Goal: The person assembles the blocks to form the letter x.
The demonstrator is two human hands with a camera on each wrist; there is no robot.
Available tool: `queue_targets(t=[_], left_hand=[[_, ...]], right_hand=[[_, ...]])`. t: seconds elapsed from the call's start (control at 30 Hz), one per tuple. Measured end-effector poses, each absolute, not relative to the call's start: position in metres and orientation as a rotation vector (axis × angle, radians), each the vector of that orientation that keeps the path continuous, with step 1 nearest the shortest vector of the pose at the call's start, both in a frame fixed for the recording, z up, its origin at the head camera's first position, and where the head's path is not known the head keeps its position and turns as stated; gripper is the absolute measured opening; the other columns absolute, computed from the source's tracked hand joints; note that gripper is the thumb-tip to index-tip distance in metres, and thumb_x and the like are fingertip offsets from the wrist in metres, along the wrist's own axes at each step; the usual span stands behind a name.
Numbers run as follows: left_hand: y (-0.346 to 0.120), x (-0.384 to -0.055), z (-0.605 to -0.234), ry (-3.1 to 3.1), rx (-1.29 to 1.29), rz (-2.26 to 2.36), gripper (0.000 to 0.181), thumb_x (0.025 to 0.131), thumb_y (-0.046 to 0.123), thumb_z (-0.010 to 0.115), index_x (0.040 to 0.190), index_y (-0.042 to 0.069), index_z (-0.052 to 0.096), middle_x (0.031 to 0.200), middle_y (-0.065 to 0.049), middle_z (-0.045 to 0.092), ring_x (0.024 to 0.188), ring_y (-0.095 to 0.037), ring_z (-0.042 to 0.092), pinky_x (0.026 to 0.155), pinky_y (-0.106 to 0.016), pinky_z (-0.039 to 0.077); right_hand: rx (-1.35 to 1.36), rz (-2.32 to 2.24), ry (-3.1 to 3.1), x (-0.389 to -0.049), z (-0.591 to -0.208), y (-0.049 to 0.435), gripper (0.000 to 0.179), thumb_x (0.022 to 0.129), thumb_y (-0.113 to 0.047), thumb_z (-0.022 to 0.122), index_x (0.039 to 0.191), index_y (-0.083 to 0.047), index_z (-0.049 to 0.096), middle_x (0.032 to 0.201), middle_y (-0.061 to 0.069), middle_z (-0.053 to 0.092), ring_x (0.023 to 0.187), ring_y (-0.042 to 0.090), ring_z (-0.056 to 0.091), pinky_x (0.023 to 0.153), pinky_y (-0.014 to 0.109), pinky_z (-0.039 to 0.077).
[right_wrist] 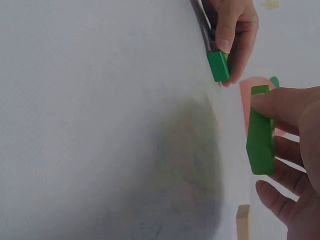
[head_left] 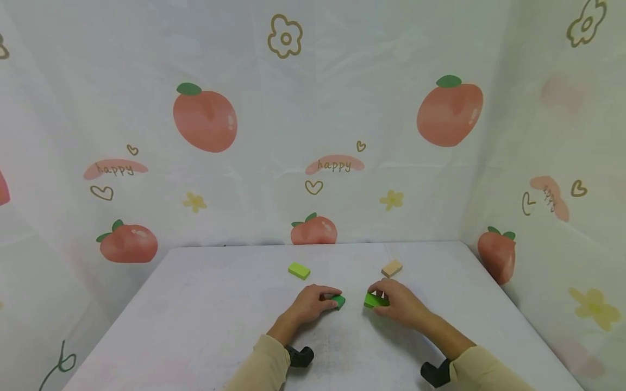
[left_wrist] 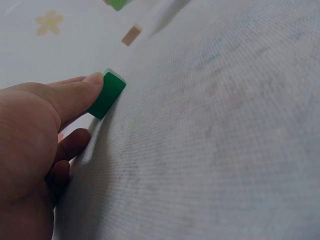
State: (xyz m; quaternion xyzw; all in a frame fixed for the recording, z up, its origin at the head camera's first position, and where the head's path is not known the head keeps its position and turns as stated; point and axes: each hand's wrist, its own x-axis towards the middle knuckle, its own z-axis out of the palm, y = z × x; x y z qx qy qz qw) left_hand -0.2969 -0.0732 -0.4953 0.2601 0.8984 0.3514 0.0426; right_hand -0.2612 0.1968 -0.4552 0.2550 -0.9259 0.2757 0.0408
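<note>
In the head view my left hand (head_left: 309,304) pinches a dark green block (head_left: 338,301) between thumb and fingers, low over the white table (head_left: 205,326). The left wrist view shows the thumb on one face of this dark green block (left_wrist: 107,95). To its right, my right hand (head_left: 403,304) grips a bright green block (head_left: 374,301). From the right wrist, this longer bright green block (right_wrist: 260,132) hangs between thumb and fingertips, with a shadow on the cloth. A gap separates the two held blocks.
Farther back on the table lie a lime green block (head_left: 299,271), left of centre, and a tan wooden block (head_left: 392,268), just beyond my right hand. Behind the table's back edge hangs a white curtain (head_left: 313,108) with fruit prints; more of it stands at both sides.
</note>
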Motion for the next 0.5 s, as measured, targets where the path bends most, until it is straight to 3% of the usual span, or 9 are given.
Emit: queue_targets(t=[0.5], left_hand=[[-0.073, -0.297, -0.496, 2.761, 0.825, 1.086, 0.030, 0.090, 0.024, 0.070, 0.120, 0.021, 0.071, 0.104, 0.009, 0.067, 0.079, -0.005, 0.051, 0.074, -0.025, 0.043]], right_hand=[[0.727, 0.871, -2.705, -0.265, -0.472, 0.189, 0.035, 0.077, -0.011, 0.082, 0.108, -0.011, 0.067, 0.091, -0.008, 0.058, 0.081, 0.010, 0.053, 0.071, 0.029, 0.049]])
